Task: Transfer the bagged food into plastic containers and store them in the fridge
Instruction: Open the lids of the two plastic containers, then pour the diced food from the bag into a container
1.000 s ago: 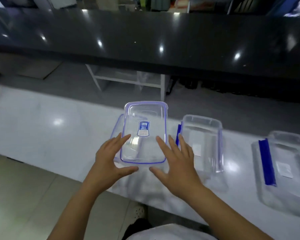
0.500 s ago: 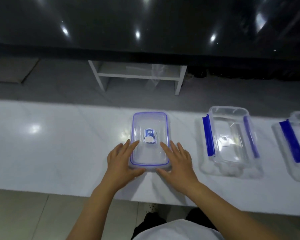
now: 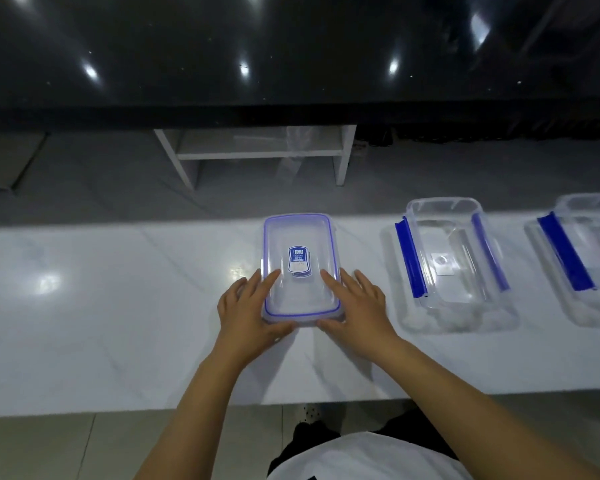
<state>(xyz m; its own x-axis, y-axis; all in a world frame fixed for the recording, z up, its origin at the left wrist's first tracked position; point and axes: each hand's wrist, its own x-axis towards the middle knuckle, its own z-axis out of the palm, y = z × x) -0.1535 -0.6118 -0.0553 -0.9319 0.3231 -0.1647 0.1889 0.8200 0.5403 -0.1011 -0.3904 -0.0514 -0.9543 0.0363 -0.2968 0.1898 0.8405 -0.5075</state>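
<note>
A clear plastic container with a blue-edged lid (image 3: 300,244) and a blue label rests on the white counter (image 3: 118,306) straight ahead. My left hand (image 3: 248,313) grips its near left corner, fingers on the lid and thumb along the front edge. On the near right corner lies my right hand (image 3: 354,306), holding it the same way. Two open clear containers with blue clips stand to the right: one (image 3: 447,265) close by, another (image 3: 582,258) cut off by the frame edge. No bagged food is in view.
Beyond the counter lies a grey floor with a white shelf unit (image 3: 257,154) under a long black glossy countertop (image 3: 291,57). The counter's near edge runs just in front of my body, with tiled floor below.
The lid, held tilted above the container a second ago, now lies flat on it. My view has dropped and shifted, so the open containers sit further right.
</note>
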